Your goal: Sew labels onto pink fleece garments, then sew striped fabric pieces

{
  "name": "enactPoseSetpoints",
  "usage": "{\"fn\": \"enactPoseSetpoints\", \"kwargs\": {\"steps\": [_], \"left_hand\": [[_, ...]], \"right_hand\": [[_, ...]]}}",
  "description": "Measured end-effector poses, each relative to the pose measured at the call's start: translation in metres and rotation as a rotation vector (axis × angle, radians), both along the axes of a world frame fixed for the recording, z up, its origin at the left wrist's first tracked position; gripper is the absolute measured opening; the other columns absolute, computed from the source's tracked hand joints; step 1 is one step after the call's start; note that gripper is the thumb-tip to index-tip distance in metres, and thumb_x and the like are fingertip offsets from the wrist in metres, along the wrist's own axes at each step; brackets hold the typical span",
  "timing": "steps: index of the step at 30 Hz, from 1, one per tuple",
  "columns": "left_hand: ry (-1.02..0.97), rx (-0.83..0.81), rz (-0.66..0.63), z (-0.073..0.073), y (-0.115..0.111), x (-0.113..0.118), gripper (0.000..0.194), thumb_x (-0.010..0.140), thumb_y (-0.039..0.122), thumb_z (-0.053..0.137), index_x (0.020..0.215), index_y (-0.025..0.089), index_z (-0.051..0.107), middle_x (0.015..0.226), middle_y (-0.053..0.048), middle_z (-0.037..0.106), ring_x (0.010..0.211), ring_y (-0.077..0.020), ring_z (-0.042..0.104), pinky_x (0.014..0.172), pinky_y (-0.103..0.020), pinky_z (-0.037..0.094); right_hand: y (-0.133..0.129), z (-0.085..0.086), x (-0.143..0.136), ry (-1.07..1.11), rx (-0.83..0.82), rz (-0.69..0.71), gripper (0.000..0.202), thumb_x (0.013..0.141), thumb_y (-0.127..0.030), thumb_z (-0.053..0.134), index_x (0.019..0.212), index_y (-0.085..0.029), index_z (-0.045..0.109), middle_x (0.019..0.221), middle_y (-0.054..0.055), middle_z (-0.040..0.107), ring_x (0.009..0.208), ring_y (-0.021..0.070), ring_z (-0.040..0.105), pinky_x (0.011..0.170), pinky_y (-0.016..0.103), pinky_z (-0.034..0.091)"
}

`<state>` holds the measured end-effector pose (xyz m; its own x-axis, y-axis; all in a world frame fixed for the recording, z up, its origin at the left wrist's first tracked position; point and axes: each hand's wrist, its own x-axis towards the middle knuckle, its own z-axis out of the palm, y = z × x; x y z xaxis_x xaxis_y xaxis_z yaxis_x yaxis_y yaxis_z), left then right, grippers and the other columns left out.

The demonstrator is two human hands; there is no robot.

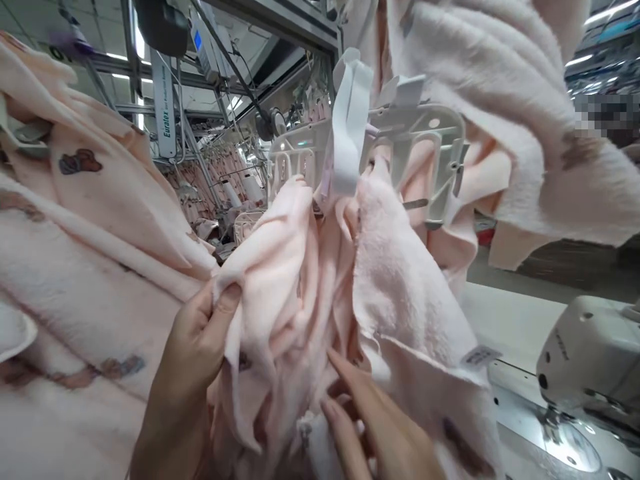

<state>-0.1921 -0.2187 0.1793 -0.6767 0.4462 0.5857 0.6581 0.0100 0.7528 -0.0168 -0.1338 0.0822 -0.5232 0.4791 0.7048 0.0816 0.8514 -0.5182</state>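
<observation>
Pink fleece pieces (pixel 400 267) hang from a pale plastic clip hanger (pixel 445 167) in the middle of the view. My left hand (pixel 193 353) pinches the edge of a smooth pink piece (pixel 273 247) between thumb and fingers. Lower down, my right hand (pixel 373 420) has its fingers apart and touches the hanging fabric; the fingertips lie near a small whitish bunched bit at the bottom. A looped white strap (pixel 350 127) drapes over the hanger's front. On the right fleece piece sits a small printed label (pixel 480 357).
More pink printed fabric (pixel 100 253) hangs close on the left, and fluffy pink fabric (pixel 475 80) at the upper right. A white sewing machine (pixel 593 367) with a lit needle area stands at the lower right. Metal rails (pixel 285 20) run overhead.
</observation>
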Motion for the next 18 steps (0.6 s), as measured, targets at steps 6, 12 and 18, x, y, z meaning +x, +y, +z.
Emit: {"fn": "enactPoseSetpoints", "kwargs": {"steps": [6,12,18], "left_hand": [[0.383,-0.056,0.544,0.016,-0.015,-0.034,0.02,0.078,0.03,0.058,0.095,0.019,0.062,0.092,-0.007,0.061,0.102,-0.0275,0.057,0.092,-0.039,0.045],[0.327,-0.193,-0.003,-0.046,0.028,-0.001,0.025,0.089,0.031,0.044,0.109,0.018,0.054,0.1,-0.007,0.065,0.086,-0.0172,0.065,0.076,-0.031,0.055],[0.38,-0.374,0.156,-0.067,0.029,-0.004,0.011,0.078,0.025,0.052,0.072,0.017,0.057,0.066,-0.002,0.058,0.064,-0.0178,0.057,0.058,-0.028,0.046]], "right_hand": [[0.014,-0.036,-0.048,-0.359,-0.188,0.027,0.027,0.089,-0.027,0.043,0.104,-0.01,0.058,0.08,0.014,0.068,0.074,0.0269,0.067,0.057,0.03,0.05],[0.006,-0.046,-0.045,-0.342,-0.143,0.087,0.024,0.087,-0.014,0.034,0.099,-0.019,0.054,0.079,0.004,0.067,0.068,0.0212,0.066,0.053,0.025,0.043],[0.017,-0.068,-0.006,-0.244,-0.18,0.196,0.025,0.092,-0.022,0.03,0.105,-0.021,0.051,0.093,0.004,0.064,0.083,0.0149,0.064,0.07,0.023,0.049]]}}
